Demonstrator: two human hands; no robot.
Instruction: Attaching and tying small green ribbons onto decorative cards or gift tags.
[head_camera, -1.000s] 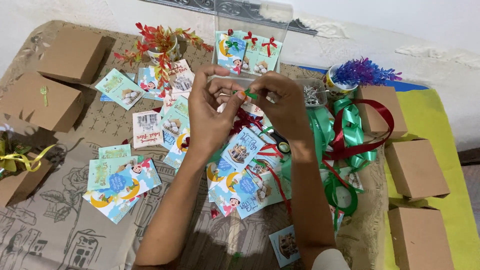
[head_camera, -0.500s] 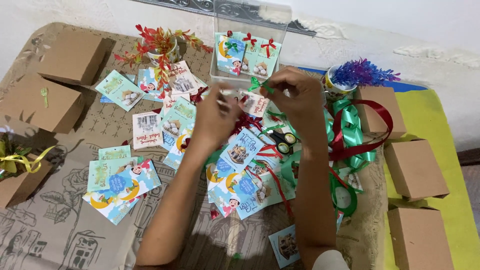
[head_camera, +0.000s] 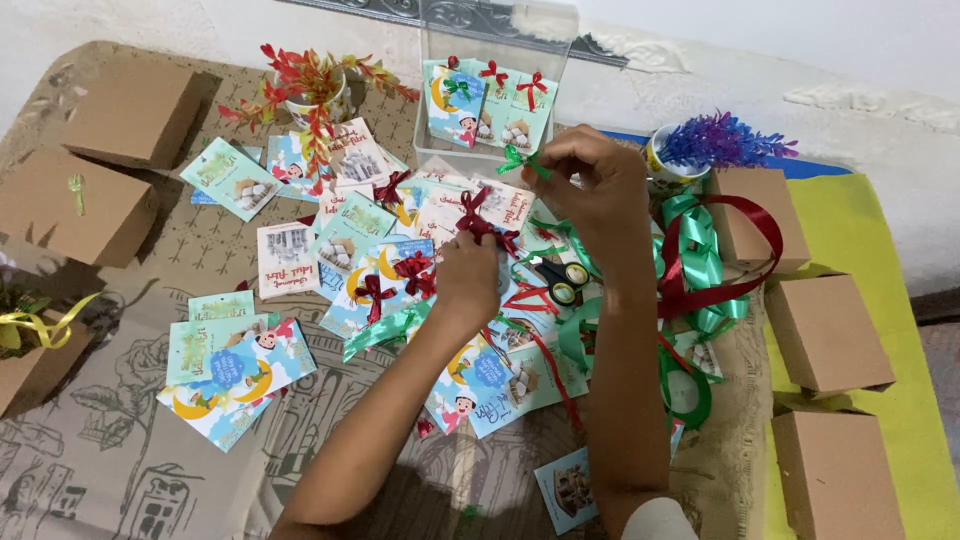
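Note:
My right hand (head_camera: 595, 185) holds a small green ribbon bow (head_camera: 518, 160) pinched between thumb and fingers, raised just in front of a clear plastic box (head_camera: 497, 60). My left hand (head_camera: 468, 272) reaches down to a dark red ribbon bow (head_camera: 478, 222) lying on the scattered greeting cards (head_camera: 350, 235), fingers closed around it. Black scissors (head_camera: 560, 280) lie just right of my left hand. The clear box holds upright cards with bows (head_camera: 487, 105).
Brown cardboard boxes stand at the left (head_camera: 75, 205) and along the right edge (head_camera: 825, 330). Loose green and red ribbon (head_camera: 705, 260) is heaped at the right. A cup of red leaves (head_camera: 312, 95) and a cup of purple tinsel (head_camera: 700, 145) stand at the back.
My hands have come apart. The left dropped to the red bow on the cards. The right lifted the green bow toward the clear box.

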